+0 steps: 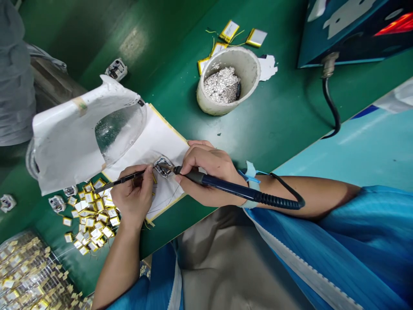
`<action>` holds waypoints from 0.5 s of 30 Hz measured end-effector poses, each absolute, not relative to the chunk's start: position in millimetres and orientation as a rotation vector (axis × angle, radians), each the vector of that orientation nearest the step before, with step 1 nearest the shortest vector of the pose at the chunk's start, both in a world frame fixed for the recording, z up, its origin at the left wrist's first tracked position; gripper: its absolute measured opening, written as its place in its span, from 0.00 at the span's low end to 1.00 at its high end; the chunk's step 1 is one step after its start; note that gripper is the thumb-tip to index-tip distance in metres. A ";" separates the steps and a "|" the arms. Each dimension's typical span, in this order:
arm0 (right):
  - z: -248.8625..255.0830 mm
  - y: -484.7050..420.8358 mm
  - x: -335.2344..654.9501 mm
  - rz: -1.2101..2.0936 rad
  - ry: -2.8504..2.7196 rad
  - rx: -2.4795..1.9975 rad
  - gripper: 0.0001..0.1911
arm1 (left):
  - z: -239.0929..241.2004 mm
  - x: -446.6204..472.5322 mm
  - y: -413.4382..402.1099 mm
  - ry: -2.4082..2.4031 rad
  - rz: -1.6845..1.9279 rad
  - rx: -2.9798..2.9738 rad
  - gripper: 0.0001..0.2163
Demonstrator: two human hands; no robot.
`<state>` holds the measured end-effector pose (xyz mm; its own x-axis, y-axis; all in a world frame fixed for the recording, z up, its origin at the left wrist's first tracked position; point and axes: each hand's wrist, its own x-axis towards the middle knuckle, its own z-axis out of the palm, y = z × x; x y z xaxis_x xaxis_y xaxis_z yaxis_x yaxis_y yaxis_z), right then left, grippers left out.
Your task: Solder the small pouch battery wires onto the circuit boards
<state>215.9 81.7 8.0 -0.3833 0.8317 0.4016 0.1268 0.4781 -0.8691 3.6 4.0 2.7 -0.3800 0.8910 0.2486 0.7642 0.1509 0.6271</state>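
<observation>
Right hand [209, 174] has fingers closed around a soldering iron [222, 183], and left hand [134, 198] has fingers gripping tweezers [119, 181]. Both tips are at a small metal part [164, 167] on white paper [171, 146] on the green desk [274, 103]. Farther are small flat batteries [93, 219] and a white cup [209, 101] with silver scraps [222, 85]

My left hand [133, 196] hides one end of the slim dark tool [119, 181], so I cannot see its tip. Near my right hand [209, 174], the tip of the soldering iron [185, 174] blends into the small shiny part [164, 167], and this part is too small to tell its details. The single pieces of silver scrap [222, 85] are also too small to tell. The dark machine [348, 30] is cut off by the picture's top edge, and the heap of gold-tabbed batteries [29, 275] by the bottom left corner.
</observation>
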 end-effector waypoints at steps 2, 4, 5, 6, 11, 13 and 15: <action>8.0 81.8 215.9 0.971 -1.820 -0.809 0.10 | 3.7 3.1 3.7 2.246 1.018 1.632 0.11; 8.2 82.0 216.3 0.977 -1.803 -0.805 0.10 | 2.4 2.6 3.3 2.239 1.028 1.624 0.11; 8.2 82.1 216.8 0.983 -1.779 -0.805 0.10 | 1.0 2.6 3.1 2.232 1.041 1.619 0.11; 8.3 82.1 217.4 0.987 -1.749 -0.806 0.10 | -0.8 2.8 3.0 2.227 1.058 1.616 0.10; 6.9 81.4 222.2 0.944 -1.628 -0.841 0.11 | -2.7 4.6 3.0 2.150 1.186 1.591 0.10; 5.8 81.1 223.5 0.918 -1.600 -0.871 0.11 | 4.1 2.0 2.3 2.090 1.296 1.638 0.10; 4.6 81.4 224.1 0.902 -1.579 -0.885 0.11 | 13.9 -3.2 1.4 2.039 1.402 1.744 0.10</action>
